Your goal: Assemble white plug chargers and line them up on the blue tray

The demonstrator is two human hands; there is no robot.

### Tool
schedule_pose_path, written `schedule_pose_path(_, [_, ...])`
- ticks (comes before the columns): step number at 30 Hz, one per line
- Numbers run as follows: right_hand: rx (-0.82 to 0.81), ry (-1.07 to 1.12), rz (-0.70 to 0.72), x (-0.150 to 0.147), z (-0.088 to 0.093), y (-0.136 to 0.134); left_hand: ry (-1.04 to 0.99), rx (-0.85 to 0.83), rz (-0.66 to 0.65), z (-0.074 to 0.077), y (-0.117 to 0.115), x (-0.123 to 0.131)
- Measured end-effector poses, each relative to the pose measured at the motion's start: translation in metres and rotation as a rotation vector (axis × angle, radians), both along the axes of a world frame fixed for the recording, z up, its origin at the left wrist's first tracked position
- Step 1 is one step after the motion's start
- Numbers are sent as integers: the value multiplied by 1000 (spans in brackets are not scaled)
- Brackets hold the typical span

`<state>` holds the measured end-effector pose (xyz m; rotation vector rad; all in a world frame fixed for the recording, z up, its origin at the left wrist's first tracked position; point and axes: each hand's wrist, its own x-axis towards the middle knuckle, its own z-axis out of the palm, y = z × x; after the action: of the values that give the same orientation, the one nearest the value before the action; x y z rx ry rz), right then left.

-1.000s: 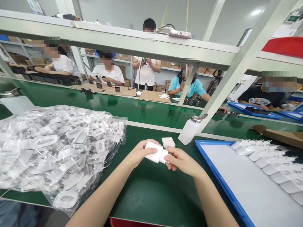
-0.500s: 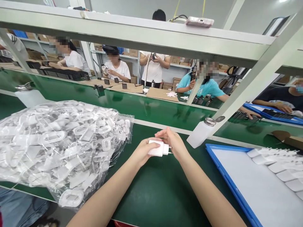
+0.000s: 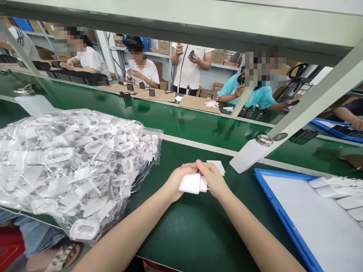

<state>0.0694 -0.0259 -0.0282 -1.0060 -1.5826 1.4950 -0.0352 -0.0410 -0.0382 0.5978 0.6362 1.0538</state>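
1. The left hand [image 3: 177, 181] and the right hand [image 3: 214, 181] meet over the middle of the dark green bench mat [image 3: 193, 234]. Both are clamped on one white plastic charger block [image 3: 193, 184], held just above the mat.
2. The left fingers wrap the block's wider body from 9 o'clock, and the right fingers close over its narrower end at 3 o'clock. That end is covered, so I cannot tell what is on it.
3. A small white square pad [image 3: 219, 166] lies on the mat at 1 o'clock, partly hidden behind the right hand.
4. At 2 o'clock a white dispenser bottle with a metal cap [image 3: 251, 155] stands tilted in the view, against a slanted pale metal frame post [image 3: 312, 102].
5. At 4 o'clock a blue-rimmed tray [image 3: 279, 211] with a white floor is cut off by the frame's edge. A row of white chargers [image 3: 337, 189] lies on it, only partly in view.
6. At 9 o'clock a clear plastic bag [image 3: 70, 166] holds white parts, too jumbled to tell apart.
7. At 12 o'clock, beyond a green conveyor belt [image 3: 198, 126], several people are at work.
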Motion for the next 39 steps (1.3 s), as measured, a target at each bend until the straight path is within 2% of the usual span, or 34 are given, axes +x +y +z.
schedule_pose_path(17, [130, -120, -164, -2, 0, -10, 81, -35, -30, -1, -1, -1])
schedule_pose_path(26, [131, -143, -143, -2, 5, -9, 84, -45, 1, -2, -2, 0])
schedule_pose_path(31, [128, -74, -102, -2, 8, -1, 37, 0, -13, -1, 2, 0])
schedule_pose_path(33, [134, 36, -186, 0, 8, 2, 39, 35, -20, -1, 6, -3])
schedule_pose_path(36, [55, 176, -384, 6, 7, 2, -4, 87, 131, -1, 11, -7])
schedule_pose_path(37, [7, 186, -393, 8, 6, 1, -31, 105, 214, -2, 12, -8])
schedule_pose_path(39, [-74, 181, -317, 11, 5, -5, -60, 149, 323, -3, 13, -8])
